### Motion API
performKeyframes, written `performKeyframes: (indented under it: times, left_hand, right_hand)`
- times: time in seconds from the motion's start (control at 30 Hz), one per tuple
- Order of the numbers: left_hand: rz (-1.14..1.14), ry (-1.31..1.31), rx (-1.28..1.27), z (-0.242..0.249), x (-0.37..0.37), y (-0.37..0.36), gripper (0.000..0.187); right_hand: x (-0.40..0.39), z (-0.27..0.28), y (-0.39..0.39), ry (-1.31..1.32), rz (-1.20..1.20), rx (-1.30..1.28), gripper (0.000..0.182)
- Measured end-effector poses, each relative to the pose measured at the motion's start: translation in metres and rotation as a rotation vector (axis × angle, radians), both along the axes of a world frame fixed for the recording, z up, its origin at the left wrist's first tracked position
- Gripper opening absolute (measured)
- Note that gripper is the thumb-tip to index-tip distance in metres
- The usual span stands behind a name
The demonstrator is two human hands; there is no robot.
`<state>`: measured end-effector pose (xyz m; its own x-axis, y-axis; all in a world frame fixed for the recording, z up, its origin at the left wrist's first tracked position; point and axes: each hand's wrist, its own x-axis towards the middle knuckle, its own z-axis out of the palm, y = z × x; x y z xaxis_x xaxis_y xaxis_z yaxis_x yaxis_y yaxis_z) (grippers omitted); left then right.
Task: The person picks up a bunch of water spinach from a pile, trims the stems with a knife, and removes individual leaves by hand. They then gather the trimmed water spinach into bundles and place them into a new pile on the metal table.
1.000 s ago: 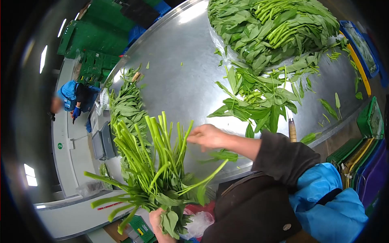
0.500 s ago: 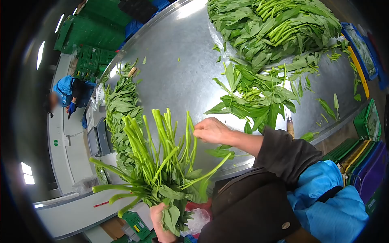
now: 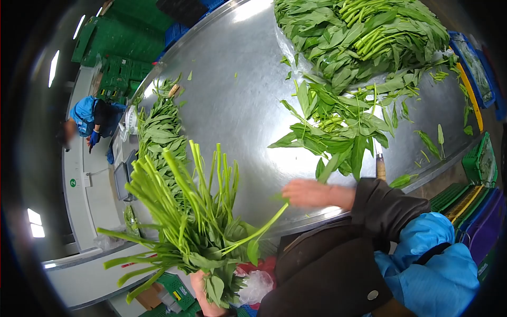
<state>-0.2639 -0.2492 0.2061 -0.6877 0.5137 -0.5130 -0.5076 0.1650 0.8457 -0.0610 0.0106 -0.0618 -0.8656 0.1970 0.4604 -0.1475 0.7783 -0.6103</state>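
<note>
While the right hand [image 3: 317,194] is moving back from the stems it was pinching half a second ago, blurring as it is nearing the body, the left hand [image 3: 200,289] is supporting the bunch of leafy greens [image 3: 185,211]. That shift is leaving the whole bunch depending on one hold, with its right-hand edge apparently going unpinched. The left hand is clasping the leafy part, leaves partly covering its fingers. The right fingers seem to be stretching out just beside the tip of a stray stem [image 3: 264,228]; whether they are grasping it or anything else, I cannot tell

The bunch is occupying the lower left of the view, overlapping the near edge of the metal table [image 3: 227,90]. Its long axis is running from the left hand upward and leftward across the view, the leaves gathering at the hand and the bare stem ends pointing away and fanning out. Only the stray stem is clearly breaking that line, pointing rightward and up towards the right hand
</note>
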Motion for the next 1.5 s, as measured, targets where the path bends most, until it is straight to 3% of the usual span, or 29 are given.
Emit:
performKeyframes:
  times: [0.03, 0.07, 0.13, 0.2, 0.27, 0.4, 0.43, 0.47, 0.53, 0.6, 0.67, 0.73, 0.8, 0.87, 0.9, 0.93, 0.97, 1.03, 1.07, 1.13, 1.23, 1.4, 1.5]
  left_hand:
    - [0.037, -0.035, -0.008, 0.008, 0.012, 0.005, 0.044]
    - [0.077, -0.070, -0.016, 0.012, 0.019, 0.008, 0.045]
    - [0.110, -0.102, 0.003, 0.010, 0.017, -0.010, 0.046]
    - [0.135, -0.100, 0.001, 0.009, 0.021, -0.014, 0.045]
    - [0.158, -0.098, 0.004, 0.007, 0.025, -0.013, 0.044]
    - [0.083, 0.029, 0.001, 0.002, 0.020, -0.012, 0.045]
    - [0.018, 0.063, -0.006, -0.022, -0.013, -0.052, 0.044]
    - [0.023, 0.064, -0.004, -0.019, -0.010, -0.050, 0.044]
    - [0.030, 0.147, -0.019, -0.002, 0.014, -0.038, 0.042]
    - [0.031, 0.229, -0.038, 0.016, 0.035, -0.023, 0.040]
    - [0.037, 0.270, -0.050, 0.022, 0.035, -0.027, 0.040]
    - [-0.034, 0.109, -0.146, 0.028, 0.026, -0.036, 0.037]
    - [0.028, 0.066, -0.105, 0.026, 0.029, -0.026, 0.035]
    - [0.073, 0.025, -0.074, 0.025, 0.031, -0.020, 0.033]
    - [0.085, 0.054, -0.067, 0.022, 0.032, -0.020, 0.033]
    - [0.097, 0.084, -0.057, 0.019, 0.032, -0.018, 0.034]
    - [-0.025, 0.143, -0.057, 0.019, 0.033, -0.016, 0.038]
    - [-0.078, 0.203, -0.100, 0.020, 0.030, -0.015, 0.039]
    - [-0.086, 0.213, -0.114, 0.019, 0.026, -0.011, 0.039]
    - [-0.104, 0.231, -0.130, 0.022, 0.021, -0.009, 0.039]
    - [-0.139, 0.275, -0.146, 0.023, 0.018, -0.007, 0.039]
    - [-0.261, 0.384, -0.233, 0.021, 0.016, 0.001, 0.039]
    - [-0.567, 0.591, -0.392, 0.026, 0.013, 0.004, 0.040]
  right_hand:
    - [0.000, -0.004, 0.021, -0.214, -0.047, -0.181, 0.012]
    - [0.013, 0.014, 0.048, -0.284, -0.297, -0.385, 0.012]
    - [0.023, 0.051, 0.082, -0.164, -0.700, 0.276, 0.034]
    - [0.012, 0.105, 0.082, -0.006, -0.532, 0.050, 0.046]
    - [-0.011, 0.125, 0.056, 0.090, -0.243, -0.284, 0.046]
    - [-0.052, 0.133, 0.028, 0.080, 0.004, -0.623, 0.031]
    - [-0.057, 0.129, 0.027, 0.099, 0.116, -0.744, 0.025]
    - [-0.053, 0.131, 0.030, 0.098, 0.122, -0.742, 0.025]
    - [-0.034, 0.135, 0.044, -0.091, 0.118, -1.307, 0.020]
    - [-0.029, 0.110, 0.064, 0.112, -0.154, -1.396, 0.021]
    - [-0.015, 0.108, 0.102, 0.198, -0.525, -1.307, 0.018]
    - [-0.002, 0.097, 0.131, 0.382, -0.755, -1.247, 0.020]
    - [0.011, 0.100, 0.138, -0.146, -0.702, -1.019, 0.034]
    - [-0.005, 0.105, 0.101, -0.463, -0.845, -0.244, 0.056]
    - [-0.011, 0.111, 0.092, -0.362, -0.677, -0.306, 0.071]
    - [-0.021, 0.120, 0.082, -0.257, -0.536, -0.473, 0.070]
    - [-0.031, 0.130, 0.076, -0.113, -0.469, -0.489, 0.058]
    - [-0.047, 0.168, 0.086, -0.199, -0.120, -1.323, 0.042]
    - [-0.058, 0.176, 0.085, -0.190, -0.131, -1.329, 0.042]
    - [-0.074, 0.188, 0.085, -0.223, 0.138, -1.298, 0.034]
    - [-0.076, 0.187, 0.085, -0.173, 0.210, -1.300, 0.031]
    - [-0.062, 0.177, 0.086, -0.212, 0.127, -1.222, 0.029]
    - [-0.059, 0.173, 0.088, -0.154, 0.113, -1.318, 0.027]
